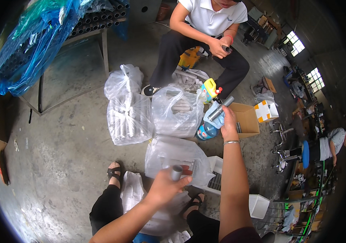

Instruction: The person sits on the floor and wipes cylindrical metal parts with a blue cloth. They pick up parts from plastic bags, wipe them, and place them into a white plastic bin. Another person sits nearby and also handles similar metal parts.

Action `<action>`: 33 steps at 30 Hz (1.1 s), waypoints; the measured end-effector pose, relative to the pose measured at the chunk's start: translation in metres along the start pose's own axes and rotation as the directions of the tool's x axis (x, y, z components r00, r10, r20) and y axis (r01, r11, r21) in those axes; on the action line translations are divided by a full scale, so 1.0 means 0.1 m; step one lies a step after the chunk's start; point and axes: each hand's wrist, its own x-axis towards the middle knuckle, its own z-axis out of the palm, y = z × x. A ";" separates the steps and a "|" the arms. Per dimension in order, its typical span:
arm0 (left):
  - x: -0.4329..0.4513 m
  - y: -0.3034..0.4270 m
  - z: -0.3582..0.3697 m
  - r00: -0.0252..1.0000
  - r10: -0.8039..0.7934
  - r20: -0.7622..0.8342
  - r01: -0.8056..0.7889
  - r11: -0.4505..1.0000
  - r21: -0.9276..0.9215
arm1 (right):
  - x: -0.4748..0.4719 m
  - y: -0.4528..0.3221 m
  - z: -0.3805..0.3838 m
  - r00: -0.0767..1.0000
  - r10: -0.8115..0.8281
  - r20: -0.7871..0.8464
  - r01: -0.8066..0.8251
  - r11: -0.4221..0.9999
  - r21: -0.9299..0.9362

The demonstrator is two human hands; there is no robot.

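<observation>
My right hand (229, 121) grips a grey metal tube (221, 108), with a light blue cloth (215, 119) beside and under it, near a blue plastic bottle (207, 131). Lower and further left, my left hand (167, 185) is blurred and closed around a short metal tube (177, 172) whose end faces up. Behind that hand lies an open clear plastic bag (173, 152) with tubes in it. A white tray (217, 162) holding several dark grey tubes stands between the bag and my right forearm.
Across from me a seated person (209, 36) holds a tube. Tied bags of wrapped tubes (129, 121), another open bag (176, 121), a yellow jug (210, 88) and a cardboard box (247, 120) stand on the floor. A metal rack (105, 50) carries many tubes. Another person (332, 144) is at far right.
</observation>
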 end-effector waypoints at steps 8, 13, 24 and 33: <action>0.01 0.01 0.01 1.000 -0.003 -0.010 0.003 1.000 -0.007 | 0.25 0.02 -0.01 0.998 0.046 -0.046 -0.042 0.995 0.091; 0.04 0.00 0.02 1.000 -0.024 0.000 0.024 1.000 0.005 | 0.36 0.03 -0.05 0.998 0.005 -0.069 0.001 0.997 0.077; 0.07 0.09 -0.10 1.000 -0.010 0.013 0.012 0.982 -0.187 | 0.88 0.00 0.02 0.990 0.121 -0.077 -0.103 0.974 0.201; 0.13 0.08 -0.22 0.970 0.193 0.151 -0.032 0.711 -0.703 | -0.35 -0.37 0.29 0.993 0.079 0.090 -0.086 0.992 0.087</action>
